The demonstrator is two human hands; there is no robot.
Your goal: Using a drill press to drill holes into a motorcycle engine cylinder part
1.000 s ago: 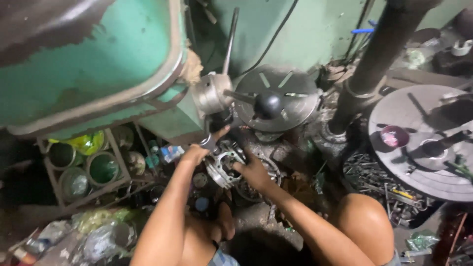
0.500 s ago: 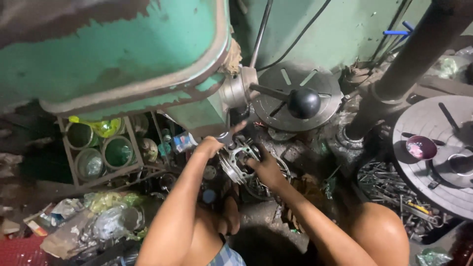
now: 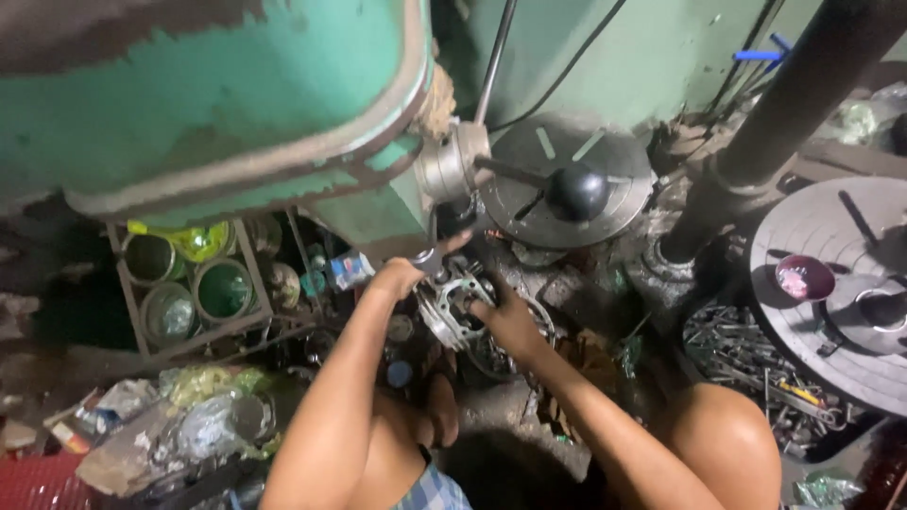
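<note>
Left hand (image 3: 397, 276): raised under the green machine body (image 3: 217, 104), fingers curled tight around a small dark tool (image 3: 427, 257) at the top edge of the ring
Right hand (image 3: 510, 319): laid on the right side of the ring, fingers spread narrow and pressed on its rim; whether they grip it I cannot tell
Silvery metal ring (image 3: 452, 304): a cut-out round part, tilted, sitting low between the 2 hands, just below the machine's spindle
Round slotted table (image 3: 567, 179): grey disc behind the hands, with a black ball knob (image 3: 578, 193) on a lever in front of it
Dark column (image 3: 784, 123): thick, leaning up to the right
Second round table (image 3: 841, 293): far right, bearing a small purple bowl (image 3: 804, 278)
Rack of tins (image 3: 189, 283): left, green-stained cans in a metal frame
Floor scrap (image 3: 756, 349): loose metal bits beside the column base
</note>
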